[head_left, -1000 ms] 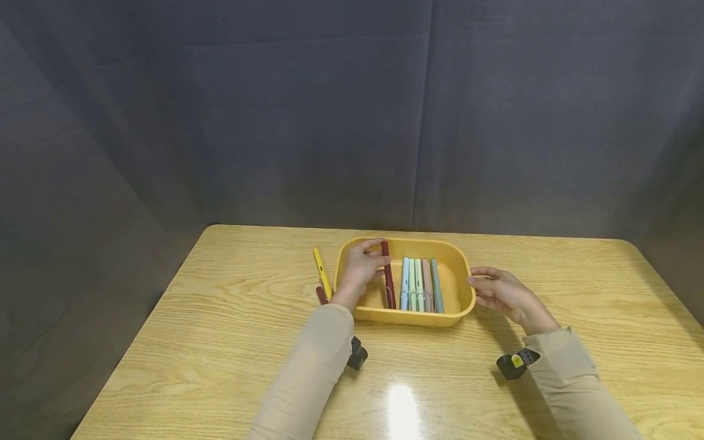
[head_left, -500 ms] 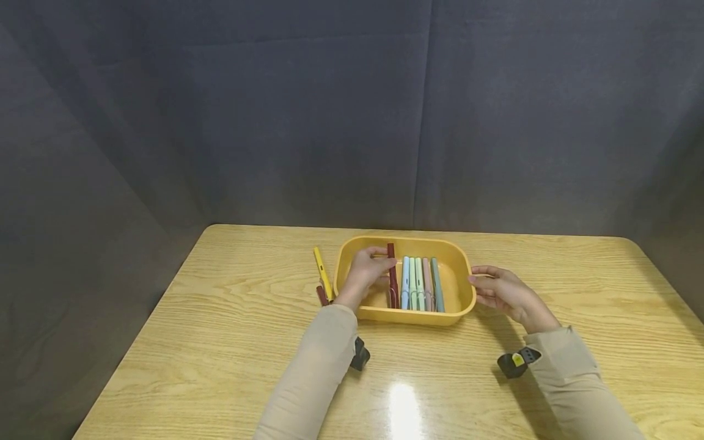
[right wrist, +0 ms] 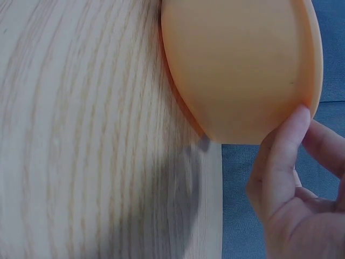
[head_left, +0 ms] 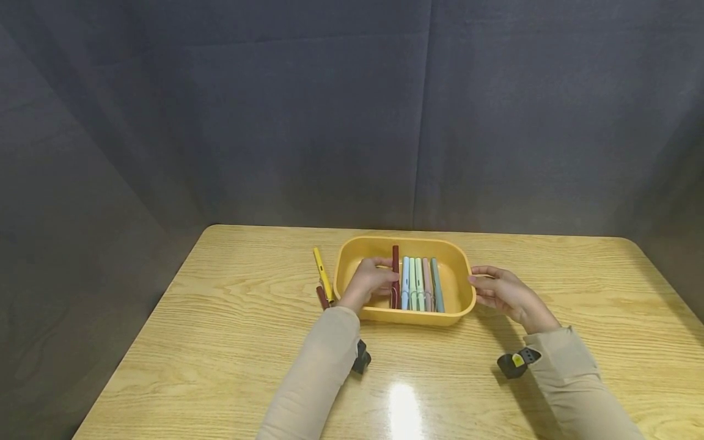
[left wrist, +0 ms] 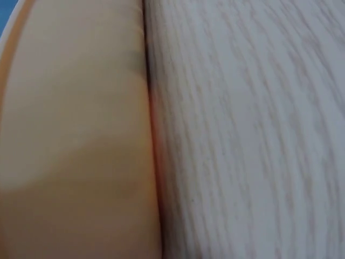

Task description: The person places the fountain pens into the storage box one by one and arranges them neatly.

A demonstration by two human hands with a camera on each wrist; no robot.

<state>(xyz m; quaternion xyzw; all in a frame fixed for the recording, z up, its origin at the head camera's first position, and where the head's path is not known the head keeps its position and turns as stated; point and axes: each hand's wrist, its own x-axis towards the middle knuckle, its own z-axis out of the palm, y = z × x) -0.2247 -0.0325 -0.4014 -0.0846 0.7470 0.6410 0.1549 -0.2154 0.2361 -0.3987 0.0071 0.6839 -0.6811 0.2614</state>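
In the head view, my left hand (head_left: 367, 282) reaches over the near-left rim of a yellow plastic bin (head_left: 456, 281). Its thumb and fingers pinch a dark red capped pen (head_left: 395, 263), which stands lengthwise just left of a row of pens. That row has a light blue pen (head_left: 405, 281), light green pens (head_left: 416, 281), a pink pen (head_left: 427, 284) and a grey-teal pen (head_left: 437, 284). My right hand (head_left: 506, 293) holds the bin's right rim; the right wrist view shows thumb and finger at the rim (right wrist: 317, 59). The left wrist view shows only bin wall (left wrist: 75, 135) and tabletop.
Left of the bin, a yellow pen (head_left: 322, 272) and another dark red pen (head_left: 322, 296), partly hidden by the left arm, lie on the wooden table (head_left: 220, 342). A dark grey curtain (head_left: 308, 122) hangs behind the table.
My left hand has moved right with the dark red pen, bringing it upright in line and close beside the light blue pen. The right hand stays at the bin's rim.
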